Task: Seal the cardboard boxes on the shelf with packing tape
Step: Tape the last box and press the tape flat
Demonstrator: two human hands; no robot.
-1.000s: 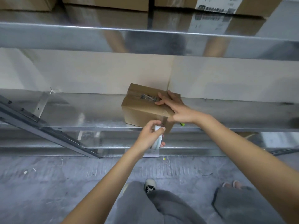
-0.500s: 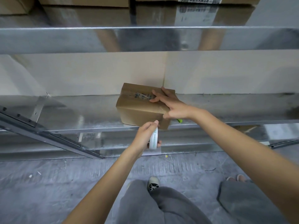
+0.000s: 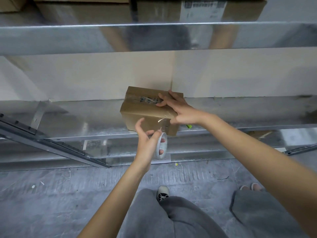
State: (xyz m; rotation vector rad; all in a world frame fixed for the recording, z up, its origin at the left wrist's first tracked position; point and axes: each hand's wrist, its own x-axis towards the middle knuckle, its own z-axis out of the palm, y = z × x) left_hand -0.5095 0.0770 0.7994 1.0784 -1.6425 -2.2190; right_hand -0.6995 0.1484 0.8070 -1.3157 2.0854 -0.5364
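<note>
A small cardboard box (image 3: 142,109) sits on the metal shelf (image 3: 77,121) against the pale back wall. Clear tape runs across its top and down its front face. My right hand (image 3: 178,107) lies on the box's top right part, fingers spread flat and thumb at the front right corner. My left hand (image 3: 148,143) is just below the box's front edge and holds a roll of clear packing tape (image 3: 162,148), fingers through its core, thumb raised. A strip of tape stretches from the roll up to the box front.
An upper metal shelf (image 3: 154,36) carries larger cardboard boxes (image 3: 82,11), one with a white label (image 3: 204,7). A green object (image 3: 189,126) lies on the shelf under my right wrist. A dark rail (image 3: 51,145) slants at the left. My legs and shoes are on the concrete floor below.
My left hand has drawn the tape roll down and away from the box front, and its thumb has lifted. My right hand stays on the box top.
</note>
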